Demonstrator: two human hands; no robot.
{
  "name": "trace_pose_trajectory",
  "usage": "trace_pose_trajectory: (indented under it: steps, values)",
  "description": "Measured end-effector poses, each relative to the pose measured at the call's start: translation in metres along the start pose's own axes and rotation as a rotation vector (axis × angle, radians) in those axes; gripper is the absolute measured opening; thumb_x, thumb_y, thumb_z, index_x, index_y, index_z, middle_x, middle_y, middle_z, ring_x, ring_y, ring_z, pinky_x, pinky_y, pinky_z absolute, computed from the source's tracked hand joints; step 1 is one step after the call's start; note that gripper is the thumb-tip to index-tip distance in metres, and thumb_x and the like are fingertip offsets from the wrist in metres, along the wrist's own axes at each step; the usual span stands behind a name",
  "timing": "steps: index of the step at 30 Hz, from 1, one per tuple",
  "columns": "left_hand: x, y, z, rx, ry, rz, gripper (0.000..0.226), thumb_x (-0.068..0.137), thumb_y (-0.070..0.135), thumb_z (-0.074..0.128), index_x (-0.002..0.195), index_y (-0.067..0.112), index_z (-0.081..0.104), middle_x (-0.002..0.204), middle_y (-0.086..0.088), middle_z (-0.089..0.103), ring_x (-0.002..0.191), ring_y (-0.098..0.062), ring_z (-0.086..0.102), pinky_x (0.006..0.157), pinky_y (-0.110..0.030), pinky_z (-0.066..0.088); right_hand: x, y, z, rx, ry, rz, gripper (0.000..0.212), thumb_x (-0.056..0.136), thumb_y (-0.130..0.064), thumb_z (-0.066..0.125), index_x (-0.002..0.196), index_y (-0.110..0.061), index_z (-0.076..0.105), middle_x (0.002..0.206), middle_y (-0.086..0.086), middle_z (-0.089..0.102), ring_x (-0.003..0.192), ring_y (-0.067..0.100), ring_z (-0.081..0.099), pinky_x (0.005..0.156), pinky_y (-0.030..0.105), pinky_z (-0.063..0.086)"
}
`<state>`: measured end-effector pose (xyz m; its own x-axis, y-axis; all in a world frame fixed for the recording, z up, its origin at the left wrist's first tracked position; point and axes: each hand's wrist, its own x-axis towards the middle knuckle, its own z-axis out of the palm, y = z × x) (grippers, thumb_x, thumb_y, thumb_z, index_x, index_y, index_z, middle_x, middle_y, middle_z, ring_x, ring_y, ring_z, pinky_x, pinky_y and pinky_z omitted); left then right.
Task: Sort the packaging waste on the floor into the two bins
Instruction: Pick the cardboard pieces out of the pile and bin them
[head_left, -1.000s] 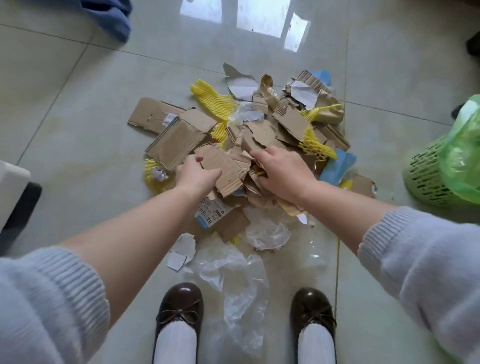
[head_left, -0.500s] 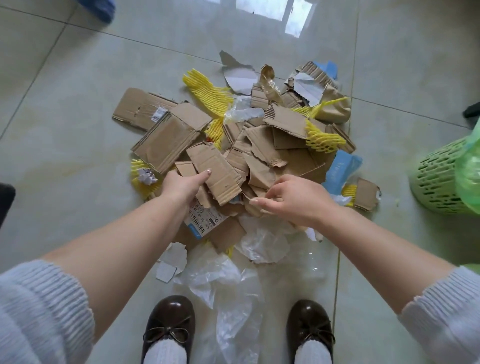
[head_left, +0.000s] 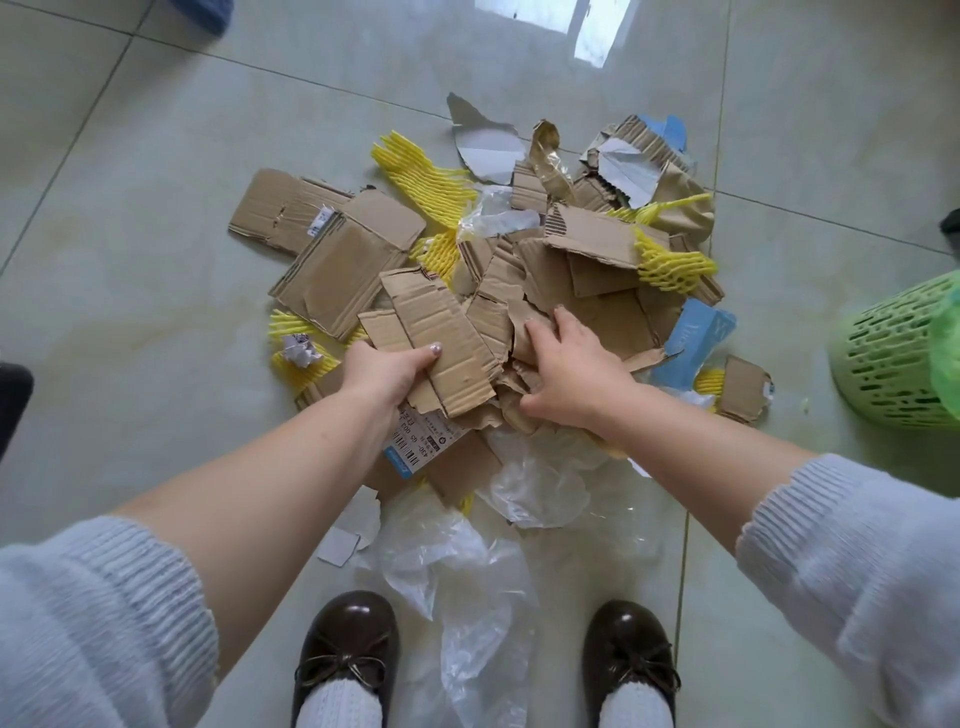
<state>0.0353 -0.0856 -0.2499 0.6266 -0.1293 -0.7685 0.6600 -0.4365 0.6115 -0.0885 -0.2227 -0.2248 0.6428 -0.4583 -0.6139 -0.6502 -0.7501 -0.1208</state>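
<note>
L hand (head_left: 382, 371) grips cardboard strip (head_left: 441, 338), lengthwise up-left.

Cardboard heap (head_left: 587, 270) mid-floor, plastic film (head_left: 467, 571) nearer the shoes (head_left: 345, 649), basket (head_left: 893, 358) at far right.

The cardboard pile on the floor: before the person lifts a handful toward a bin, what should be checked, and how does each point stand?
1. Left hand holds cardboard: ok, thumb curled over a cardboard strip.
2. Right hand has a hold: ok, fingers curl round torn cardboard scraps.
3. Handful free of other waste: cannot tell; yellow foam netting and plastic film lie mixed into the pile.
4. A bin within view: ok, green basket at the right edge.
5. Second bin located: cannot tell, not in view.
6. Footing: not ok, film lies between the shoes.
</note>
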Motion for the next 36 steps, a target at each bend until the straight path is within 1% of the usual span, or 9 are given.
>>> trace_pose_trajectory:
  steps: [5,8,10,12,16,23,29,32,36]
  values:
    - [0.0,-0.004,-0.007,-0.017,-0.026,0.016,0.054,0.065,0.018,0.083,0.112,0.008,0.059,0.103,-0.011,0.068,0.086,-0.028,0.067,0.069,-0.042,0.058,-0.003,0.01,-0.006,0.112,0.072,-0.073,0.053,0.085,-0.031,0.056,0.135,-0.025,0.042,0.155,0.006,0.022,0.136,0.028,0.036,0.104,0.037,0.04]
    - [0.001,-0.002,-0.013,-0.027,-0.068,0.044,0.07,0.049,0.03,0.086,0.111,0.011,0.061,0.103,-0.01,0.069,0.086,-0.028,0.069,0.07,-0.046,0.058,-0.008,0.019,-0.012,0.075,0.085,-0.072,0.04,0.087,-0.018,0.052,0.125,-0.026,0.055,0.146,0.001,0.039,0.127,0.024,0.046,0.097,0.034,0.042]
    - [0.006,-0.003,-0.018,-0.015,-0.104,0.084,0.078,0.04,0.037,0.085,0.111,0.013,0.062,0.103,-0.008,0.07,0.089,-0.028,0.069,0.076,-0.049,0.057,-0.008,0.02,-0.014,-0.004,0.103,-0.047,0.032,0.089,-0.021,0.049,0.119,-0.026,0.06,0.135,0.001,0.048,0.117,0.026,0.052,0.09,0.035,0.047]
    - [-0.019,-0.001,-0.036,-0.043,-0.097,0.139,0.068,0.05,0.03,0.086,0.111,0.012,0.062,0.104,-0.008,0.071,0.09,-0.027,0.069,0.079,-0.047,0.057,-0.027,0.006,-0.018,-0.001,0.254,-0.111,0.027,0.091,-0.035,0.05,0.112,-0.025,0.064,0.121,0.002,0.055,0.11,0.025,0.054,0.082,0.034,0.048]
    - [-0.026,-0.003,-0.043,-0.095,-0.139,0.159,0.055,0.062,0.017,0.084,0.112,0.006,0.062,0.105,-0.011,0.07,0.09,-0.027,0.069,0.08,-0.045,0.056,-0.027,-0.014,-0.025,0.312,0.233,-0.023,0.045,0.088,-0.052,0.051,0.119,-0.021,0.061,0.114,-0.002,0.063,0.095,0.017,0.06,0.071,0.028,0.043]
    - [-0.048,-0.005,-0.051,-0.102,-0.146,0.295,0.029,0.073,0.006,0.076,0.097,0.014,0.064,0.104,-0.009,0.071,0.092,-0.023,0.069,0.083,-0.038,0.055,-0.005,-0.044,-0.026,1.139,-0.014,0.256,0.067,0.082,-0.043,0.067,0.136,-0.012,0.042,0.11,0.004,0.061,0.093,0.014,0.059,0.072,0.029,0.046]
    - [-0.061,0.003,-0.064,-0.093,-0.041,0.402,0.029,0.073,0.013,0.078,0.098,0.015,0.064,0.09,0.003,0.071,0.075,-0.006,0.069,0.063,-0.021,0.057,0.003,-0.057,-0.027,1.357,-0.013,0.285,0.055,0.075,-0.039,0.075,0.121,-0.015,0.057,0.077,-0.003,0.052,0.062,0.01,0.043,0.053,0.024,0.033]
    - [-0.057,0.011,-0.078,-0.167,0.056,0.388,0.019,0.075,0.012,0.076,0.088,0.015,0.063,0.083,0.003,0.069,0.06,0.0,0.067,0.058,-0.021,0.054,0.002,-0.049,-0.035,1.502,0.109,0.294,0.051,0.077,-0.038,0.073,0.119,-0.013,0.055,0.074,-0.003,0.054,0.06,0.009,0.043,0.056,0.024,0.035]
    - [-0.057,0.024,-0.089,-0.235,0.179,0.411,0.016,0.078,0.009,0.073,0.085,0.016,0.06,0.079,0.006,0.063,0.066,-0.004,0.06,0.045,-0.01,0.047,-0.003,-0.014,-0.062,1.667,0.242,0.3,0.025,0.086,-0.03,0.067,0.1,-0.022,0.048,0.077,-0.004,0.054,0.063,0.006,0.048,0.053,0.02,0.035]
